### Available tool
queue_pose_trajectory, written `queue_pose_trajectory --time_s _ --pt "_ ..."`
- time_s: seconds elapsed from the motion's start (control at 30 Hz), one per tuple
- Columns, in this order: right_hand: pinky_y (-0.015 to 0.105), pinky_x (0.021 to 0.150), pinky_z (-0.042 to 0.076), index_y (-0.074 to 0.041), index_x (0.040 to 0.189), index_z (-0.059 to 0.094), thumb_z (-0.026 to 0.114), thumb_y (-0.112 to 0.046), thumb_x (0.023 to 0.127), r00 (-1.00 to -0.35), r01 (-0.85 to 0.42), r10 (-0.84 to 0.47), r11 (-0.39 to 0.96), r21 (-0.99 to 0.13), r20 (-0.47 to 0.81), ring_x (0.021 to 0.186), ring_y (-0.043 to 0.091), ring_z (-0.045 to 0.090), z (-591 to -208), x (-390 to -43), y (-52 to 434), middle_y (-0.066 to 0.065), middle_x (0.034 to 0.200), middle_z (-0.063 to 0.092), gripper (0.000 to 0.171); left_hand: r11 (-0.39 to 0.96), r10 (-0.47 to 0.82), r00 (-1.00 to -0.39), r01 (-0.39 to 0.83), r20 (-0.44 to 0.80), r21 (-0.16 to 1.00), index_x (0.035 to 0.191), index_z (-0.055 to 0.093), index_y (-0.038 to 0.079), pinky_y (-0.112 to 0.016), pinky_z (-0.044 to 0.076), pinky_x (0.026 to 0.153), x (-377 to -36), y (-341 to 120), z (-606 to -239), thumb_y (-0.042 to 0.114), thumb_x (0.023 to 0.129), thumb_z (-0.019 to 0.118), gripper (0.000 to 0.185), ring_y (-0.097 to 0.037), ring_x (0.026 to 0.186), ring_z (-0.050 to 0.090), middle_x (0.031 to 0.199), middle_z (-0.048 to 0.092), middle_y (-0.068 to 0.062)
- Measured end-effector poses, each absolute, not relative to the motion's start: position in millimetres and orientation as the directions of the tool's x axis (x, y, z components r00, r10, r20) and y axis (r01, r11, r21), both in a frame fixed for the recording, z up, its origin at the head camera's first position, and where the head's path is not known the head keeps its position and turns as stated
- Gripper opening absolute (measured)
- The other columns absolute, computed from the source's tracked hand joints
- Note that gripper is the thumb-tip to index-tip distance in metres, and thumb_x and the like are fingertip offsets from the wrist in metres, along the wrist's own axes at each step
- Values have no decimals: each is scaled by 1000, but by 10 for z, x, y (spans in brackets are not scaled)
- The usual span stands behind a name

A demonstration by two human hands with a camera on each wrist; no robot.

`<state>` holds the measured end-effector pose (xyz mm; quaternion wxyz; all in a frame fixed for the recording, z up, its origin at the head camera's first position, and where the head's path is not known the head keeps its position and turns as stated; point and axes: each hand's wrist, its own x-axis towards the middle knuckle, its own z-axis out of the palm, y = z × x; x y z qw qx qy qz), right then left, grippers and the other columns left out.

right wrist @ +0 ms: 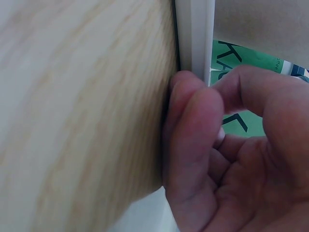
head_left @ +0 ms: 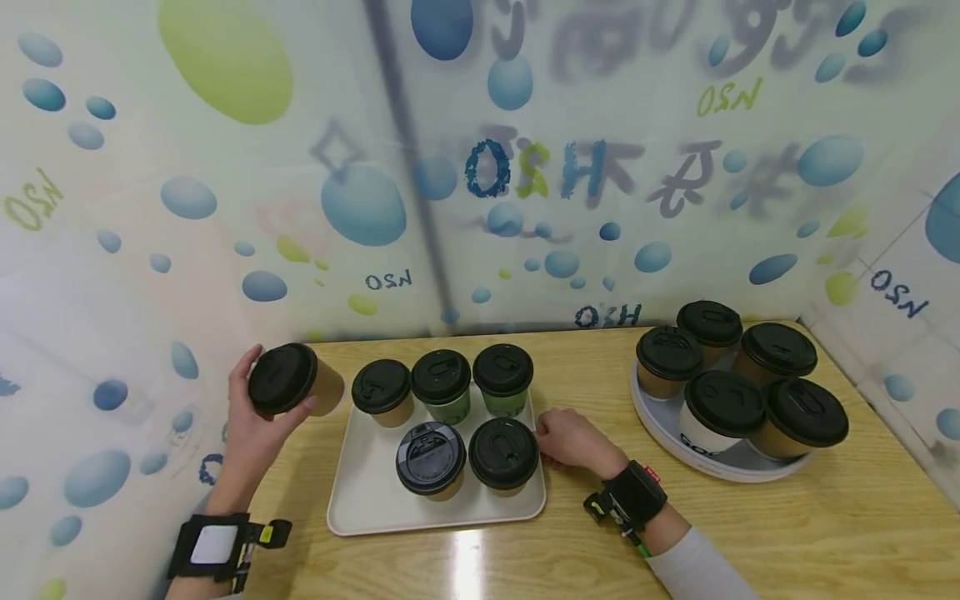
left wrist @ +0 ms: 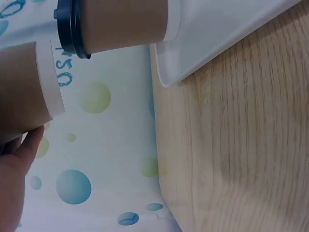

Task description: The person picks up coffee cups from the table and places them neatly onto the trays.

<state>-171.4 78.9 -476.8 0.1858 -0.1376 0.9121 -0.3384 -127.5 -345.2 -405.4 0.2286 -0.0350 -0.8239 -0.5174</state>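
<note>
My left hand [head_left: 251, 417] grips a brown paper cup with a black lid [head_left: 288, 379], tilted on its side above the table, left of the white rectangular tray [head_left: 360, 492]. The left wrist view shows that cup [left wrist: 19, 92] close up, with my fingers [left wrist: 14, 164] under it. On the tray stand a brown cup [head_left: 382, 392], two green cups [head_left: 441, 385] [head_left: 502, 379] and two front cups [head_left: 431, 458] [head_left: 502, 454]. My right hand [head_left: 570, 437] lies at the tray's right edge. Its curled fingers [right wrist: 193, 125] and thumb pinch the rim [right wrist: 195, 34].
A round white tray [head_left: 660, 425] with several black-lidded cups stands at the back right of the wooden table [head_left: 750, 517]. Bubble-patterned walls close in on the left, back and right. The tray's corner [left wrist: 217, 34] and a brown cup [left wrist: 120, 21] appear in the left wrist view.
</note>
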Motion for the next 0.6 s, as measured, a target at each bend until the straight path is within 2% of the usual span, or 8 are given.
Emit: queue_pose_trajectory --time_s 0.13,0.33,0.43,0.6 --pt "23 46 40 -10 68 59 64 -18 102 -893 -125 -377 733 -669 -246 49 12 57 -4763 -1713 789 -1 57 61 35 423 -142 -901 319 410 848 164 21 20 -6 42 95 -1178 -3425 -4040 -19 84 71 103 -7 127 43 154 30 1" --pt "23 47 42 -10 68 59 64 -19 102 -892 -111 -372 731 -673 -257 49 13 57 -4757 -1710 789 0 58 61 35 372 -89 -893 381 441 846 160 32 11 -8 45 94 -1040 -3389 -4057 -27 77 69 98 -10 124 47 146 42 6" --pt "24 47 42 -10 69 59 64 -19 102 -891 -110 -373 730 -675 -258 50 13 57 -4751 -1709 789 0 59 61 35 407 -35 -883 414 467 814 157 33 4 -8 44 94 -983 -3384 -4074 -29 73 71 98 -8 124 48 144 44 8" --pt "23 47 41 -10 69 59 63 -17 102 -891 -112 -372 734 -669 -260 50 13 57 -4752 -1709 785 0 59 61 34 380 55 -876 462 479 801 156 31 -3 -10 42 97 -934 -3385 -4107 -33 68 71 101 -7 128 47 150 43 7"
